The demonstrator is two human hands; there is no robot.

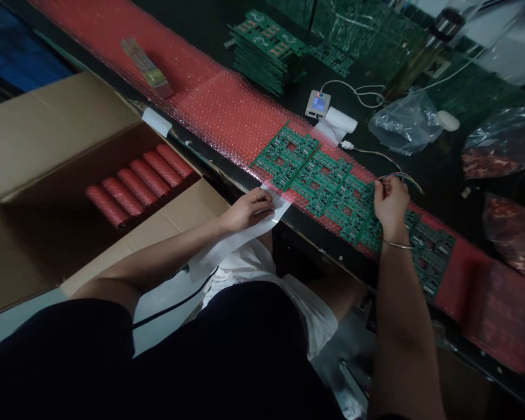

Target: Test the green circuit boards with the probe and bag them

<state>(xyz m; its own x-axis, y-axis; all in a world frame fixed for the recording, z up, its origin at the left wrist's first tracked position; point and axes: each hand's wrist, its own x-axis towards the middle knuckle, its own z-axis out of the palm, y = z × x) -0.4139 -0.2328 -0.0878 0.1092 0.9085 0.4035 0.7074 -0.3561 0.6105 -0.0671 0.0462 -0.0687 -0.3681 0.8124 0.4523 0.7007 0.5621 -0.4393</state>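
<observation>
My left hand point(248, 210), with a ring on one finger, is at the near table edge. Its fingers are curled on a white paper strip point(281, 205) that hangs over the edge toward my lap. Green circuit boards point(315, 184) lie in a row on red bubble wrap point(227, 116), just beyond that hand. Over the right part of the row, my right hand point(392, 201) has its fingers bent together, palm side hidden. What they pinch, if anything, does not show. Thin coloured wires point(405, 175) run just behind its fingers.
At left stands an open cardboard box point(39, 140) holding several red rolls point(135, 186). Stacked boards point(262, 52), a small device with a screen point(318, 104), a white paper roll point(341, 121) and plastic bags point(406, 122) lie at the back. A long carton point(146, 67) rests on the wrap.
</observation>
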